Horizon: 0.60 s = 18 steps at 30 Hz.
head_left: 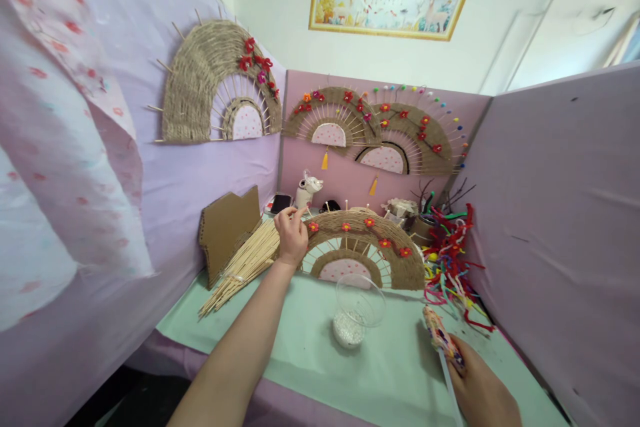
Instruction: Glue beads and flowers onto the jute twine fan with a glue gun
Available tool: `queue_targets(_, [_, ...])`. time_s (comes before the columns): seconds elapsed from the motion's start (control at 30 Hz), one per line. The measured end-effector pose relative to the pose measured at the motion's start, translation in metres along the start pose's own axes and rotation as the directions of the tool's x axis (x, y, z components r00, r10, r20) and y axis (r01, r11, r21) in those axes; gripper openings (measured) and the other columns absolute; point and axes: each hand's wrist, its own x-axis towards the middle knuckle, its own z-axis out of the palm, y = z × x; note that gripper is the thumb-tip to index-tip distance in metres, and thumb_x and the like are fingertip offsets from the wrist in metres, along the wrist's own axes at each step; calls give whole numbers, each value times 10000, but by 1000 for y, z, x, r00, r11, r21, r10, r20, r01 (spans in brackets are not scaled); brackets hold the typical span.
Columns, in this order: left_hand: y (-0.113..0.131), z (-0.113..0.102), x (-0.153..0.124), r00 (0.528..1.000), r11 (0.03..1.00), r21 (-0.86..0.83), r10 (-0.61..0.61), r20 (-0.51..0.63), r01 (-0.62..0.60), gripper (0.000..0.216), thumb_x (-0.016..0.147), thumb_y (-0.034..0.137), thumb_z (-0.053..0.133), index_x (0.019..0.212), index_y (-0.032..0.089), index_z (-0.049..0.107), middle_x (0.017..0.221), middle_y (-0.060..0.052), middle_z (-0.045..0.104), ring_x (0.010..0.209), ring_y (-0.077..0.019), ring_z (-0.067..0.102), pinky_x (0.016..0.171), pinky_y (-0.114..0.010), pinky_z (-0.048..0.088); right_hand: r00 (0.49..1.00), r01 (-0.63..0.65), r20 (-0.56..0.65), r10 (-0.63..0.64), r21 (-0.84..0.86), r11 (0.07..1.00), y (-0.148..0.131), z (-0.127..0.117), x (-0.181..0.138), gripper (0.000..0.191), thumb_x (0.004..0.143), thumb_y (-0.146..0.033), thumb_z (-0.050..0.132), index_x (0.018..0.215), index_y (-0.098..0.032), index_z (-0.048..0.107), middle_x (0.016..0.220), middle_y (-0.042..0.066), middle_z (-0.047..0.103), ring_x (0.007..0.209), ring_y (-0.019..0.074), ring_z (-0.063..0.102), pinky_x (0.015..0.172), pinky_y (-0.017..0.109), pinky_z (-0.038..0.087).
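Note:
My left hand [293, 235] is at the upper left edge of a woven twine fan [333, 221], fingers bent and pinched close to its rim. What the fingertips hold, if anything, is too small to make out. The fan stands upright, with red flowers along its band and thin sticks past its rim, some tipped with white beads. In my right hand [483, 380] is a hot glue gun [443, 337] with a multicoloured body, its nozzle toward the fan. A pale stick runs back from it. Between my hands sits a clear tub of white beads [349, 330], its transparent lid [361, 300] tilted up.
A bundle of thin sticks [245, 263] and cut cardboard [227, 227] lie left. Colourful pipe cleaners [455, 253] pile up at right. Behind stands a white figure-like container [306, 190] beside a phone [281, 204]. Finished fans [215, 60] hang on the partitions enclosing the table.

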Motion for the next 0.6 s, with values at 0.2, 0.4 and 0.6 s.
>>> queue_targets(0.2, [0, 0, 0, 1000, 1000, -4, -13, -1, 13, 383, 827, 84, 404, 1123, 179, 629, 1034, -117, 486, 1007, -242, 453, 952, -436, 335, 1000, 3, -15, -3, 0, 1000, -1, -2, 0, 528, 857, -491, 272, 1250, -237, 516, 1146, 91, 659, 930, 267, 654, 660, 320, 475])
queue_targets(0.4, [0, 1, 0, 999, 999, 4, -44, 18, 44, 396, 815, 82, 411, 1126, 197, 627, 1043, -116, 491, 1013, -250, 459, 948, -450, 342, 998, 27, -54, -26, 19, 999, 1, 0, 0, 484, 852, -476, 315, 1223, -262, 538, 1063, 76, 691, 881, 263, 662, 628, 313, 469])
queue_targets(0.6, [0, 0, 0, 1000, 1000, 17, -24, 7, 24, 387, 829, 85, 394, 1121, 186, 628, 1036, -115, 488, 1000, -242, 460, 946, -432, 346, 1000, 0, -13, 0, 5, 1000, -1, -1, 0, 531, 850, -484, 284, 1253, -227, 515, 1133, 97, 667, 916, 277, 652, 656, 331, 476])
